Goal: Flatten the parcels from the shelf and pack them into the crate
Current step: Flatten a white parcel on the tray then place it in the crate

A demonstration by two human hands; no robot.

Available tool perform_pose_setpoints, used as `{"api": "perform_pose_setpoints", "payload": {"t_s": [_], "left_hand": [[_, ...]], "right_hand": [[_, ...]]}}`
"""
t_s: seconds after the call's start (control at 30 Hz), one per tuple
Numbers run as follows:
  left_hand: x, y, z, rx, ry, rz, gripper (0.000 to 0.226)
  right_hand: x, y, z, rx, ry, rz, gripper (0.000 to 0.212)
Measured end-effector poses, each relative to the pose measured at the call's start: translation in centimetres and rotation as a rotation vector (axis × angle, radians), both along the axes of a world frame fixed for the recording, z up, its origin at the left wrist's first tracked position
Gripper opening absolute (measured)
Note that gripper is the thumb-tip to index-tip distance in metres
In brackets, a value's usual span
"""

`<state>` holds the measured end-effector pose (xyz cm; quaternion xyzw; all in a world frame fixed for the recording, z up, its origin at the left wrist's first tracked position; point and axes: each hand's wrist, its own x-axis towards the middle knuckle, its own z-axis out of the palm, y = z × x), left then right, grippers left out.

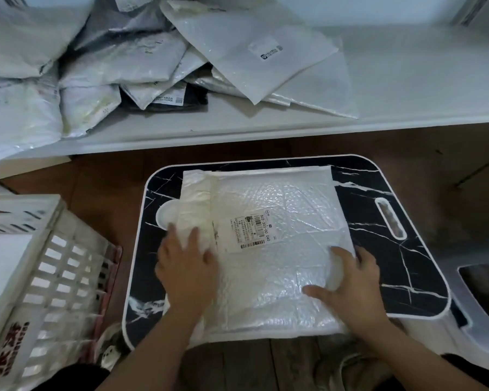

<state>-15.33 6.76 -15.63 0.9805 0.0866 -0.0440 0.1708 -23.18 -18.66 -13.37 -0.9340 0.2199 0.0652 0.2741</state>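
Observation:
A white bubble-mailer parcel (277, 263) with a printed label lies flat on a small black marble-patterned table (378, 221). Its left flap is folded over. My left hand (185, 261) presses with spread fingers on that folded left side. My right hand (350, 283) lies flat on the parcel's right edge, fingers straight. A white slatted plastic crate (48, 266) stands on the floor at the left. Several more white and grey parcels (141, 60) are heaped on the white shelf (407, 88) at the back.
A white plastic stool or bin (480, 306) sits right of the table. Brown wooden floor (102, 176) shows between shelf, crate and table. The table has a handle slot (390, 218) on its right side.

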Motion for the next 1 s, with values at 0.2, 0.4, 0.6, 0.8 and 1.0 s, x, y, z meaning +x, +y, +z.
{"api": "perform_pose_setpoints", "payload": {"t_s": [0.2, 0.4, 0.6, 0.8, 1.0], "left_hand": [[0.7, 1.8, 4.0, -0.263, 0.470, 0.139, 0.013], [-3.7, -4.1, 6.4, -0.671, 1.123, -0.201, 0.010], [-0.3, -3.2, 3.4, 0.110, -0.012, -0.427, 0.052], [-0.2, -0.5, -2.1, 0.246, 0.077, -0.560, 0.067], [-0.2, -0.5, -3.4, 0.247, -0.027, -0.532, 0.066]], "right_hand": [[6.3, -0.2, 2.7, -0.459, -0.026, 0.202, 0.074], [6.2, 3.6, 2.5, -0.282, 0.216, 0.308, 0.071], [3.5, 3.2, -1.5, -0.405, 0.189, 0.535, 0.071], [2.5, 2.8, -4.4, -0.432, 0.068, 0.508, 0.068], [2.7, 2.5, -5.2, -0.463, -0.002, 0.513, 0.069]]}}
